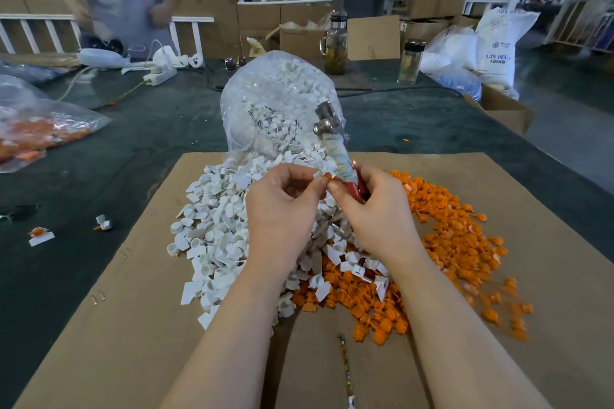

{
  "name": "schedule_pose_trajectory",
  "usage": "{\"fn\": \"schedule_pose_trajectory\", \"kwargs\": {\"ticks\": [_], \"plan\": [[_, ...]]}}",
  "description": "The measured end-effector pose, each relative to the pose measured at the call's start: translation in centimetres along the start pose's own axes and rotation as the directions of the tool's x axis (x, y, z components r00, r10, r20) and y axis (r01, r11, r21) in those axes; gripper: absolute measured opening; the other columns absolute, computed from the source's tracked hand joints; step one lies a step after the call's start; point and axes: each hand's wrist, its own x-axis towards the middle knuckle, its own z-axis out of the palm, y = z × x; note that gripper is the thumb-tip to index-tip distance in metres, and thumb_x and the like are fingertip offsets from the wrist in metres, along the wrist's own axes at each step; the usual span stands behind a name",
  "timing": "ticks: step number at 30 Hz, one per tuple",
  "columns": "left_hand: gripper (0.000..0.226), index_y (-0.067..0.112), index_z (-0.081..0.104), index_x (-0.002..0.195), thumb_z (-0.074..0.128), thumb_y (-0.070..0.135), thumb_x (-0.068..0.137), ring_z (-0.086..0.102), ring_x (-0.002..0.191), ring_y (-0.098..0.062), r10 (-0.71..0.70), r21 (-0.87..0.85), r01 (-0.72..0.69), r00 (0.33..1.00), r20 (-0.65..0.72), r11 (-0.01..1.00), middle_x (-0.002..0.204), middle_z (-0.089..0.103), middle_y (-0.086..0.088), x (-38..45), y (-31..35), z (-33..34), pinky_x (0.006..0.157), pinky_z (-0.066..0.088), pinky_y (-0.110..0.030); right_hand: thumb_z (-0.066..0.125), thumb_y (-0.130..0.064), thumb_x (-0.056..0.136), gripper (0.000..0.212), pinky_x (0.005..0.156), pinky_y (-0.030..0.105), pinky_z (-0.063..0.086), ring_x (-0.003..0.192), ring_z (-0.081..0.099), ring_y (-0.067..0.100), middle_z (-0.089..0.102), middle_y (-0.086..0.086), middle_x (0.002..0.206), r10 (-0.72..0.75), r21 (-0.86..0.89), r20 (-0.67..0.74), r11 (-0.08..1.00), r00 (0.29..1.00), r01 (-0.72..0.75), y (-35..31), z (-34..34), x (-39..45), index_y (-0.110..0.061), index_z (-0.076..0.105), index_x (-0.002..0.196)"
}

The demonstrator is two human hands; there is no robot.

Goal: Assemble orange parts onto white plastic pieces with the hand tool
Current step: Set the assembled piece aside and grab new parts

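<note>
My left hand [282, 209] pinches a white plastic piece [316, 174] with a small orange part [327, 176] at its tip. My right hand [375, 209] curls its fingers [335, 191] around the red handle of the hand tool [335, 143], whose metal head points up. Both are above the cardboard sheet [139, 325] on the counter [99, 156], where the white pile [216, 242] lies left and the orange pile [458, 242] right.

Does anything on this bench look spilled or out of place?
Mostly it looks deliberate: white plastic pieces pour from the clear plastic bag onto the brown cardboard sheet beside loose orange parts. Strays: a few pieces lie off the cardboard on the dark table, and one orange bit beyond.
</note>
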Motion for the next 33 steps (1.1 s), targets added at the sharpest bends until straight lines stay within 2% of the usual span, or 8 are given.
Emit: {"fn": "schedule_pose_trajectory", "kwargs": {"ticks": [9, 12, 14, 18, 22, 25, 29, 33], "plan": [[0.018, 0.029, 0.07, 0.077, 0.082, 0.017, 0.08, 0.065, 0.064, 0.002, 0.056, 0.006, -0.056, 0.998, 0.015, 0.998, 0.072, 0.072, 0.015, -0.2, 0.0, -0.1, 0.06, 0.048, -0.01, 0.068, -0.031, 0.09, 0.008, 0.05, 0.015, 0.042, 0.056, 0.054, 0.001, 0.058, -0.012, 0.061, 0.014, 0.045, -0.002, 0.999, 1.0, -0.014, 0.2, 0.0, 0.0, -0.025, 0.065, 0.086], [0.018, 0.03, 0.069, 0.077, 0.081, 0.016, 0.08, 0.063, 0.062, 0.003, 0.067, 0.017, -0.067, 0.998, 0.013, 0.998, 0.072, 0.071, 0.016, -0.2, -0.1, -0.1, 0.059, 0.048, -0.009, 0.068, -0.031, 0.09, 0.008, 0.051, 0.012, 0.042, 0.057, 0.054, -0.002, 0.06, -0.021, 0.063, -0.003, 0.045, 0.017, 0.999, 1.0, 0.002, 0.1, -0.1, 0.0, -0.029, 0.062, 0.084], [0.019, 0.029, 0.069, 0.076, 0.081, 0.015, 0.081, 0.064, 0.063, 0.001, 0.062, 0.015, -0.062, 0.998, 0.01, 0.998, 0.071, 0.071, 0.015, -0.2, -0.2, 0.0, 0.06, 0.05, -0.012, 0.067, -0.03, 0.09, 0.008, 0.053, 0.012, 0.042, 0.059, 0.055, -0.003, 0.059, -0.028, 0.066, -0.009, 0.043, 0.053, 0.999, 0.999, 0.006, 0.1, -0.2, 0.1, -0.03, 0.061, 0.085], [0.014, 0.022, 0.069, 0.079, 0.078, 0.012, 0.083, 0.072, 0.072, -0.015, -0.008, -0.102, 0.007, 1.0, -0.012, 0.995, 0.072, 0.074, 0.006, 0.3, -0.2, -0.6, 0.071, 0.059, -0.026, 0.068, -0.028, 0.089, 0.007, 0.058, 0.012, 0.044, 0.067, 0.059, -0.003, 0.062, -0.024, 0.07, 0.033, 0.076, 0.199, 0.996, 0.98, -0.049, 0.4, -1.3, 0.2, -0.029, 0.061, 0.09], [0.008, 0.009, 0.068, 0.083, 0.074, 0.003, 0.085, 0.072, 0.068, -0.015, -0.062, -0.328, 0.053, 0.998, -0.015, 0.943, 0.067, 0.072, 0.004, 0.9, -0.2, -1.6, 0.07, 0.057, -0.022, 0.069, -0.028, 0.088, 0.015, 0.079, 0.033, 0.054, 0.083, 0.064, 0.005, 0.067, -0.008, 0.09, 0.07, 0.025, 0.341, 0.996, 0.938, -0.084, 0.5, -2.6, 0.1, -0.025, 0.063, 0.101], [0.006, 0.005, 0.068, 0.086, 0.071, -0.001, 0.085, 0.07, 0.066, -0.012, -0.067, -0.413, 0.056, 0.998, -0.012, 0.909, 0.066, 0.071, 0.005, 1.2, -0.3, -1.9, 0.069, 0.056, -0.02, 0.069, -0.028, 0.089, 0.027, 0.091, 0.045, 0.051, 0.097, 0.064, 0.018, 0.067, 0.002, 0.106, 0.109, -0.038, 0.44, 0.994, 0.891, -0.103, 0.3, -3.1, 0.1, -0.018, 0.06, 0.112], [0.007, 0.005, 0.068, 0.084, 0.07, -0.002, 0.086, 0.068, 0.065, -0.01, -0.054, -0.433, 0.04, 0.998, -0.021, 0.901, 0.065, 0.069, 0.006, 1.4, -0.4, -2.1, 0.068, 0.056, -0.019, 0.069, -0.028, 0.089, 0.026, 0.075, 0.031, 0.048, 0.085, 0.062, 0.011, 0.063, -0.004, 0.095, 0.096, -0.065, 0.512, 0.995, 0.854, -0.073, 0.2, -3.1, 0.1, -0.019, 0.058, 0.11], [0.007, 0.005, 0.067, 0.084, 0.07, -0.002, 0.085, 0.068, 0.065, -0.01, -0.05, -0.439, 0.038, 0.999, -0.018, 0.898, 0.066, 0.069, 0.006, 1.5, -0.4, -2.2, 0.068, 0.056, -0.019, 0.069, -0.028, 0.089, 0.022, 0.072, 0.028, 0.047, 0.085, 0.061, 0.012, 0.06, -0.007, 0.091, 0.098, -0.076, 0.521, 0.995, 0.848, -0.069, 0.2, -3.2, 0.0, -0.022, 0.056, 0.107]]}}
